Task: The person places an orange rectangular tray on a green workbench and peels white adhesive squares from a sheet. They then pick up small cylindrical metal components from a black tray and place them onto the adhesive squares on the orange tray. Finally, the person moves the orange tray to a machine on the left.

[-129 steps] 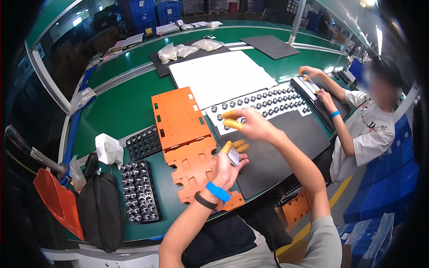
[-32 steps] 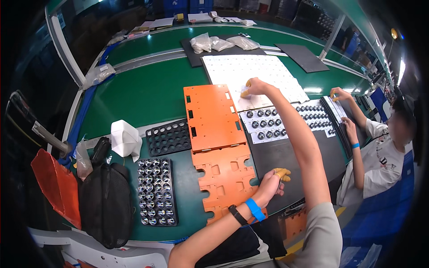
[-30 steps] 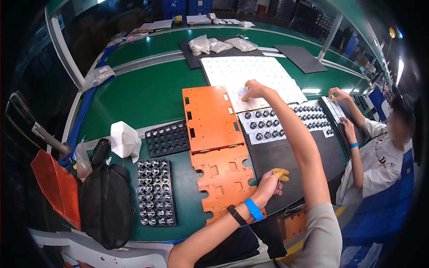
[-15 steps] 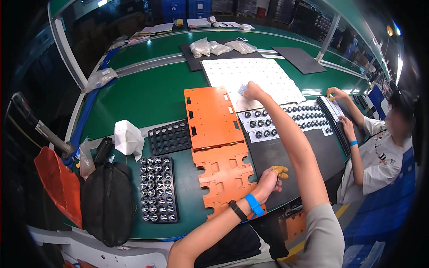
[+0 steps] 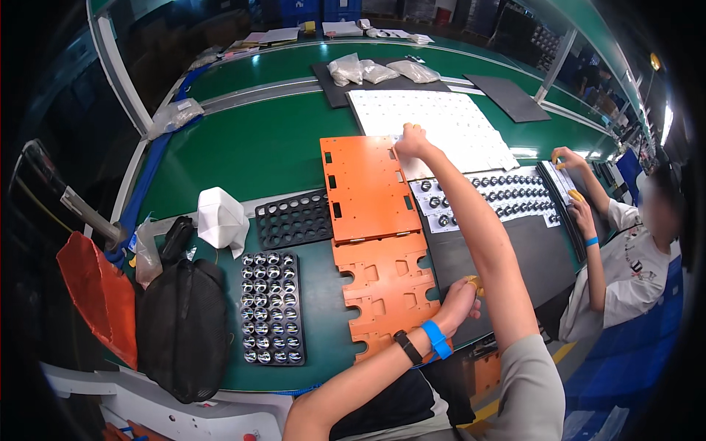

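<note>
two hands are well apart over the bench (image 5: 243,158). the right hand (image 5: 413,141) bends down at the left side of the white sheet (image 5: 448,121), just beside the far right corner of the orange plate (image 5: 368,191); from where i stand i can't tell whether it grips anything. the left hand (image 5: 460,301) is curled near the left edge of the black mat (image 5: 515,264), its palm hidden, so i can't say if it is clamped on something. the sheet lies flat beyond the rows of black caps (image 5: 510,194). i judge it light, thin and fairly stiff, smooth enough to slip, its corners easily bent. best hold: opposite edges, off the dotted face. the plate looks rigid and heavier; its rim seems the surer grip.
</note>
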`<state>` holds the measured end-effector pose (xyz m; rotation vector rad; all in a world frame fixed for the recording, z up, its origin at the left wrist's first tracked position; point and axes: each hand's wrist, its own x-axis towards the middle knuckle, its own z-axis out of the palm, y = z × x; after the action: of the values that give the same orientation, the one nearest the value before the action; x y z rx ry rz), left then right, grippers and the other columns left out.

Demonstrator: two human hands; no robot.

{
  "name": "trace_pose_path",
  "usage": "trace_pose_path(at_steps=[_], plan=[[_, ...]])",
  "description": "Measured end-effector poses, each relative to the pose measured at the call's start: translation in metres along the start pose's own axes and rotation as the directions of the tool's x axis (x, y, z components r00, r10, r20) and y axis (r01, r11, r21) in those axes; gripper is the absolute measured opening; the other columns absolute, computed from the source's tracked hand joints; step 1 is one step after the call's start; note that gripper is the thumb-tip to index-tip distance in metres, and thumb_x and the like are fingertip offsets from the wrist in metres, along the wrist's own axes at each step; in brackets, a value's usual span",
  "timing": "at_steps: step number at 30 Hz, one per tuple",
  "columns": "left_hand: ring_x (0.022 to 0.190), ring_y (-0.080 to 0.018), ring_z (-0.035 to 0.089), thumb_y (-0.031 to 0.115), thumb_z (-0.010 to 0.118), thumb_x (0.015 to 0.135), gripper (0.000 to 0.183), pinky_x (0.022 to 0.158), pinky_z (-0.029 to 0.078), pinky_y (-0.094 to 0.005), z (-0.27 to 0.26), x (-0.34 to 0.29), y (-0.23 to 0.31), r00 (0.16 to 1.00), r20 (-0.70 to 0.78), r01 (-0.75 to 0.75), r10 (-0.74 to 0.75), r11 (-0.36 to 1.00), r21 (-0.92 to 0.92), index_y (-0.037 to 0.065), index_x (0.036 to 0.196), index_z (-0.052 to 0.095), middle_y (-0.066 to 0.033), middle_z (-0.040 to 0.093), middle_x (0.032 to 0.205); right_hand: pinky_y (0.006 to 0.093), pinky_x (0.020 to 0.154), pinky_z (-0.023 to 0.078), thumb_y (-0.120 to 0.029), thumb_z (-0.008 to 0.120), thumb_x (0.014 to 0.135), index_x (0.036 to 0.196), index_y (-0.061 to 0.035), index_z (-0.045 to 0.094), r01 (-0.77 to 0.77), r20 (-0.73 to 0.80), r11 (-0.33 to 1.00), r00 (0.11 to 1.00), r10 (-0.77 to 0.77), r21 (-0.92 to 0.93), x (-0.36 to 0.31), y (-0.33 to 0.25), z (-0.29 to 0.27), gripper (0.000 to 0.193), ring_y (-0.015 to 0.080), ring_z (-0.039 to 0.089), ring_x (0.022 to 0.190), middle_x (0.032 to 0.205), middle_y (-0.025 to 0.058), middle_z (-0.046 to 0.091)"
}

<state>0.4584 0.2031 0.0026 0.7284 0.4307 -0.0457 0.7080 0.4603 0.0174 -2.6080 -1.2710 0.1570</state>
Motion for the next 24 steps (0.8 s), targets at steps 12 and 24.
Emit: trace_pose_path(at_steps=[12, 24], plan=[[0.055, -0.0083, 0.041, 0.021, 0.038, 0.1, 0.022, 0.054, 0.033, -0.025, 0.006, -0.009, 0.008, 0.999, 0.0, -0.049, 0.049, 0.998, -0.045, 0.012, 0.088, 0.054, 0.0023, 0.051, 0.068, 0.0397, 0.097, 0.051, -0.025, 0.071, 0.075, 0.118, 0.0028, 0.067, -0.04, 0.032, 0.999, 0.999, 0.04, 0.015, 0.032, 0.005, -0.002, 0.052, 0.0373, 0.062, 0.116, 0.116, 0.0277, 0.066], [0.066, -0.0102, 0.052, 0.021, 0.041, 0.095, 0.027, 0.054, 0.047, -0.0273, 0.0, -0.002, 0.002, 0.999, 0.038, -0.027, 0.027, 1.0, 0.003, 0.002, 0.108, 0.056, -0.0016, 0.055, 0.084, 0.0439, 0.102, 0.047, -0.022, 0.071, 0.073, 0.117, 0.0015, 0.066, 0.115, 0.022, 0.991, 0.993, -0.116, 0.072, 0.03, 0.001, 0.0, 0.05, 0.0398, 0.054, 0.123, 0.131, 0.0301, 0.054]])
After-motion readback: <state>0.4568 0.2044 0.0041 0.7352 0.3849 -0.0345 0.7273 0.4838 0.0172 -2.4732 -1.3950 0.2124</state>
